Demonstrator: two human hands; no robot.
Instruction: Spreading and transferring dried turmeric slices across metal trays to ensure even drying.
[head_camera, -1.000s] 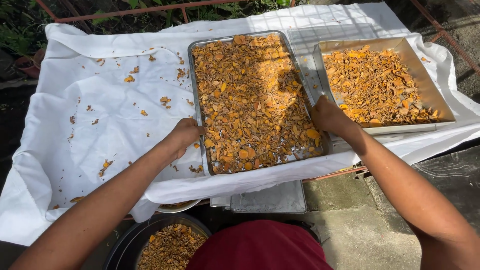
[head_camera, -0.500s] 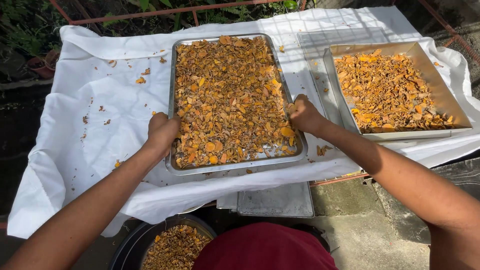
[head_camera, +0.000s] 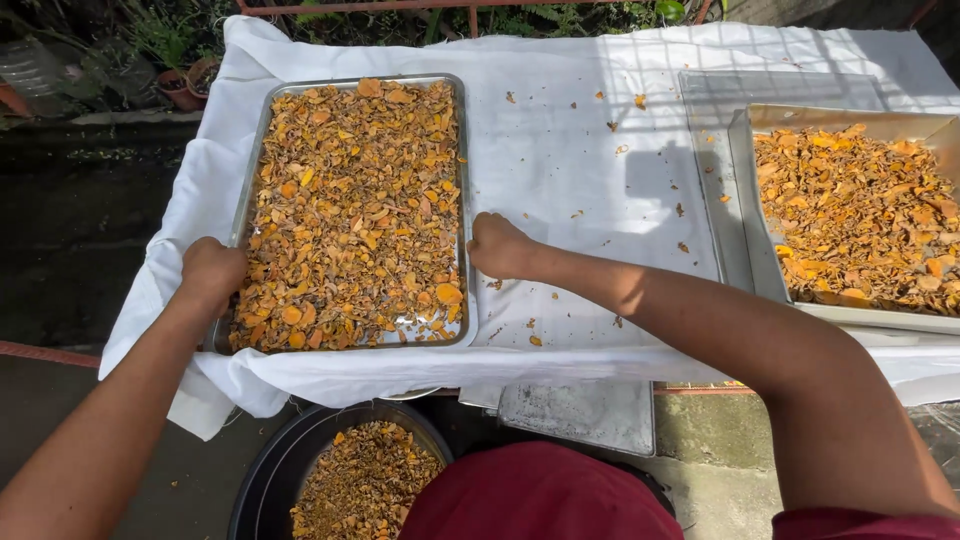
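At left of cloth-covered tabletop (head_camera: 590, 150): tray (head_camera: 462, 200) of orange slices. Left hand (head_camera: 212, 272) grips rim at 8 o'clock, right hand (head_camera: 500, 246) at 4 o'clock, fingers curled shut on edges, likely to keep it level. Second tray (head_camera: 745, 200) at 3 o'clock; basin (head_camera: 262, 480) below.

1. The rectangular grey metal tray on the left (head_camera: 466, 200) has a smooth rim with a dull, brushed sheen; bare patches of its floor glint.
2. The dried orange-yellow slices (head_camera: 355, 210) filling it look matt, rough and crinkled.
3. The white cloth sheet (head_camera: 560, 160) over the worktop is matt woven fabric, creased and draped at its edges.
4. The second rectangular metal tray at the right (head_camera: 745, 200) shows a satin, lightly scuffed wall.
5. The round black pan below (head_camera: 270, 475) has a smooth, faintly glossy rim.
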